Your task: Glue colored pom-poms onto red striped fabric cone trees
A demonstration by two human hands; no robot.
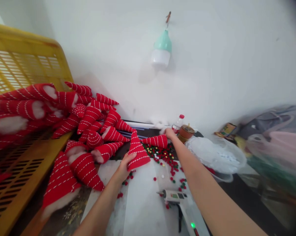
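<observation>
My left hand [127,162] grips a red cone hat [138,152] with white dashed stripes by its wide lower edge, the tip pointing up and away. My right hand [170,133] is stretched toward the wall, its fingers closed at a tuft of white stuffing [161,126]; the fingertips are partly hidden. Another striped red cone [157,141] lies between my hands, just short of the right one. A white glue gun [175,196] with a green light rests on the board below, nozzle to the left. Small red, green, yellow and white pompoms [166,156] are scattered around the middle.
A yellow plastic crate [31,39] at left spills a heap of stuffed red cones [89,118]. A red-capped bottle [178,122], a brown pot [186,131] and a clear bag of white material [212,154] stand at right. A lamp bulb [162,49] hangs on the wall.
</observation>
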